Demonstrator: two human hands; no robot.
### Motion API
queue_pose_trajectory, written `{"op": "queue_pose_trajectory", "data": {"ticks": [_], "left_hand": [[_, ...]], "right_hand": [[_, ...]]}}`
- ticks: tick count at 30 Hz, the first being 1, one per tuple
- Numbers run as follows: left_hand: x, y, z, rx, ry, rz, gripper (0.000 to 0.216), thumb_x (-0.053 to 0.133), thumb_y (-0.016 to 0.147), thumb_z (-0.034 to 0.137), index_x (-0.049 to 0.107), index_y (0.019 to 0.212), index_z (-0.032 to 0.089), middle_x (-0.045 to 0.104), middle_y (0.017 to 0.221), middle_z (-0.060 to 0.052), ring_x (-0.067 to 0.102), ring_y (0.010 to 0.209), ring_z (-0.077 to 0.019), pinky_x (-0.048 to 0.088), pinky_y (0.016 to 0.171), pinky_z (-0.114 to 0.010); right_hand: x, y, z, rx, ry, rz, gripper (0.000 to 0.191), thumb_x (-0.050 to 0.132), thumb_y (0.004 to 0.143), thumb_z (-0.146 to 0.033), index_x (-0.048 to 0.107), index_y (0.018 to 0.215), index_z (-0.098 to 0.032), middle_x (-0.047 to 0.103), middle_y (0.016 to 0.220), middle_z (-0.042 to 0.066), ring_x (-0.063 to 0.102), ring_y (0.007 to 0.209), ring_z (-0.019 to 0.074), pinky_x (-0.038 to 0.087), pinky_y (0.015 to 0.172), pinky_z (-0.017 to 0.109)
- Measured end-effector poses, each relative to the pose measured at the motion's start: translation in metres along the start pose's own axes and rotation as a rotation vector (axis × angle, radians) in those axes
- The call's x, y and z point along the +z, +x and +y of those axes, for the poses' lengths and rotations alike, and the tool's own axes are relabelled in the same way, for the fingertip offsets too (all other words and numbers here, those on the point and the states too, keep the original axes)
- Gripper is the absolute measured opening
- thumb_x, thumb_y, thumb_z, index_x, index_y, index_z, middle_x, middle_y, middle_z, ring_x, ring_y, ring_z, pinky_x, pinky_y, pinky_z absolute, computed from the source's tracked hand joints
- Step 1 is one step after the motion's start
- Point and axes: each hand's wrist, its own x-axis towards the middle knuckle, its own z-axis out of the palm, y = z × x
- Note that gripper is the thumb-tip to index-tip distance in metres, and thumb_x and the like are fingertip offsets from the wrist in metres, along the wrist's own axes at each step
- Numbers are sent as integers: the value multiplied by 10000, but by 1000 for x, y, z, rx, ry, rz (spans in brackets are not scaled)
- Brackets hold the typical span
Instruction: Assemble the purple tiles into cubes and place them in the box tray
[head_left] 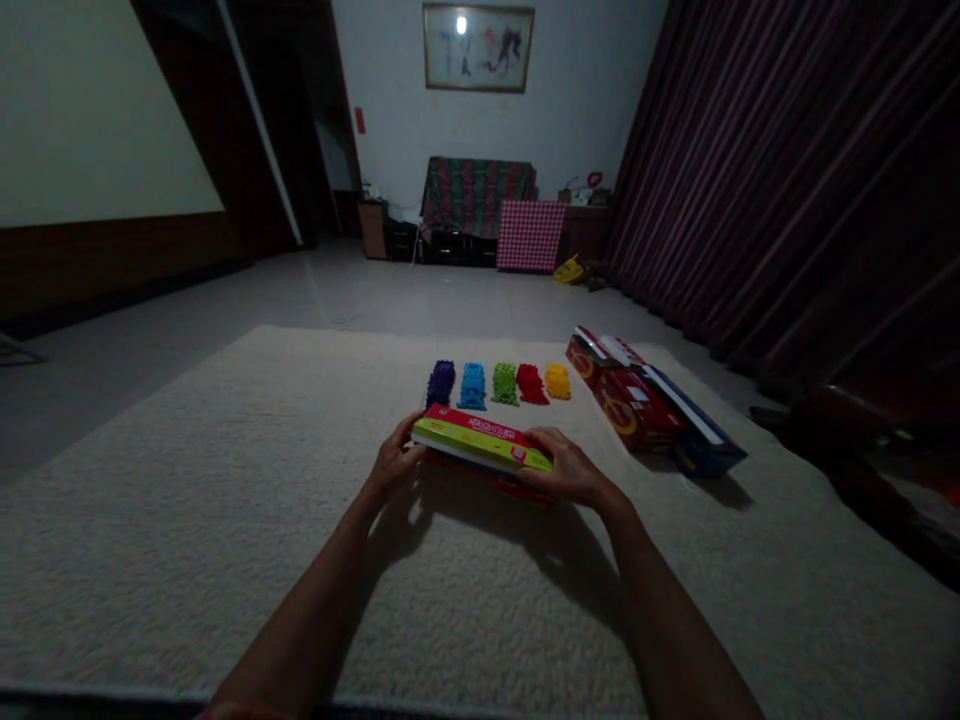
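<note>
Between my two hands is a flat red and green box (480, 438) with white lettering, tilted above the pale mat. My left hand (397, 455) grips its left end, the thumb along the near side. At the right end my right hand (566, 468) is closed on it, fingers over the top and thumb on the near edge. Just beyond the box lies a row of small knobbly coloured pieces: purple (441, 383), blue (473, 386), green (505, 384), red (532, 384) and yellow (557, 381). The box's underside is mostly hidden.
Red cartons (637, 410) and a blue carton (705, 455) lie at the mat's right. The pale mat (225, 520) covers the near floor. Dark curtains (712, 150) hang on the right. A cloth-covered item (476, 195) and a checked cloth (531, 235) are at the far wall.
</note>
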Motion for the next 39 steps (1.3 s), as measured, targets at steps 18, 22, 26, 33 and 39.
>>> {"op": "queue_pose_trajectory", "data": {"ticks": [18, 22, 26, 33, 39], "left_hand": [[-11, -14, 1, 126, 238, -104, 592, 618, 712, 241, 635, 1304, 240, 643, 1253, -90, 642, 1058, -247, 548, 828, -360], [-17, 0, 6, 166, 198, -126, 468, 689, 677, 269, 710, 1143, 232, 569, 1392, -122, 559, 1272, -316, 533, 910, -403], [-14, 15, 16, 104, 42, -153, 325, 716, 686, 330, 724, 980, 191, 666, 1279, -135, 626, 1188, -312, 525, 946, -419], [-3, 40, 22, -2, -28, -101, 340, 714, 695, 446, 715, 879, 160, 725, 872, -52, 664, 872, -229, 528, 824, -333], [3, 50, 20, -67, -155, -54, 503, 770, 637, 596, 696, 836, 141, 635, 712, 3, 582, 690, -148, 507, 690, -276]], "right_hand": [[-10, -7, 20, 27, 138, -56, 549, 729, 778, -499, 692, 1226, -185, 618, 1393, 147, 586, 1293, 328, 441, 1132, 520], [-21, -2, 17, 114, 152, -104, 562, 726, 788, -512, 694, 1247, -188, 660, 1354, 136, 622, 1250, 335, 486, 1093, 499], [-32, 10, 18, 130, 215, -93, 483, 729, 777, -507, 735, 1145, -195, 718, 1257, 117, 648, 1206, 336, 498, 1074, 505], [-30, 23, 38, 166, 434, 9, 704, 696, 771, -598, 621, 1340, -190, 711, 1279, 156, 628, 1240, 335, 488, 1069, 531], [-41, 16, 34, 154, 267, -135, 680, 748, 716, -550, 681, 1303, -213, 661, 1375, 99, 592, 1277, 378, 500, 1062, 478]]}}
